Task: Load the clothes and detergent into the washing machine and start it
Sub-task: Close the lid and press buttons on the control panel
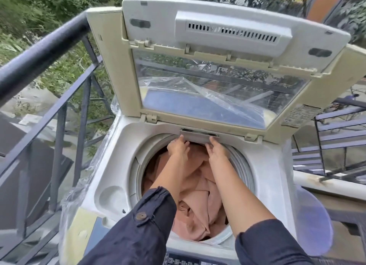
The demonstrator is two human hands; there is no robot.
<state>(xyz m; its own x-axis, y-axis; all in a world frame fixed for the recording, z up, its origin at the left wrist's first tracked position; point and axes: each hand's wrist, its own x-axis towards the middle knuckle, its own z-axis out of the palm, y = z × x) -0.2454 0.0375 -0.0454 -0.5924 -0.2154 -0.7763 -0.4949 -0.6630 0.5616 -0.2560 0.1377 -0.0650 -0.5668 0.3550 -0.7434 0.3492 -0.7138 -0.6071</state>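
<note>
A white top-loading washing machine stands in front of me with its folding lid raised. Peach-pink clothes fill the drum. Both my arms reach across the drum to the far rim. My left hand and my right hand have their fingertips on a small grey detergent drawer set in the rim under the lid hinge. The drawer sticks out slightly. No detergent container is in view.
A dark metal balcony railing runs along the left of the machine. More metal rails and a drying rack stand to the right. Clear plastic wrap clings to the machine's sides. The control panel lies at the bottom edge.
</note>
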